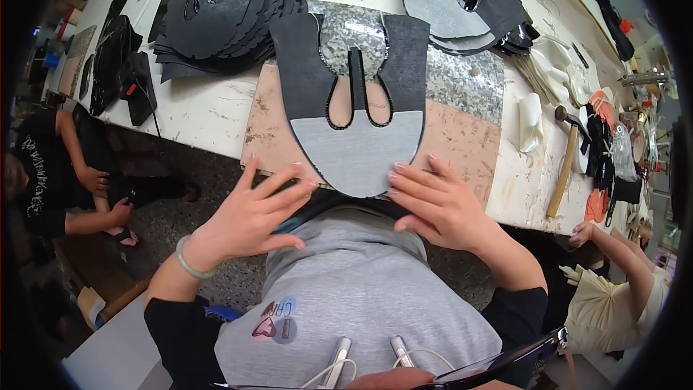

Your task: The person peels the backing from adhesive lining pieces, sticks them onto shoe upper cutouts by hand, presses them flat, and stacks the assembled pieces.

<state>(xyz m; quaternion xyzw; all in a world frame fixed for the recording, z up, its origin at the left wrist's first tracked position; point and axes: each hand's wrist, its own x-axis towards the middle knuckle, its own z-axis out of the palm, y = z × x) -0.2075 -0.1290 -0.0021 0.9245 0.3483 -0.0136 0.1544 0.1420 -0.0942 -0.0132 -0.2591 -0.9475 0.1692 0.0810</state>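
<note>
A flat black shoe upper (pixel 364 148) with a light grey toe panel and two cut-out openings lies in front of me, its toe end toward my body. Its far end rests on a speckled stone slab (pixel 350 36), its near end on a tan board (pixel 462 137). My left hand (pixel 253 213) is spread open at the near left, fingertips close to the toe panel's edge. On the other side, my right hand (pixel 444 206) lies flat with its fingertips at the panel's lower right edge. Neither hand grips anything.
A pile of black uppers (pixel 238 22) sits far left, another pile with grey panels (pixel 440 7) far right. A wooden-handled hammer (pixel 563 170) lies at right beside a white roll (pixel 530 123). Other people sit at left (pixel 43 166) and right (pixel 613 296).
</note>
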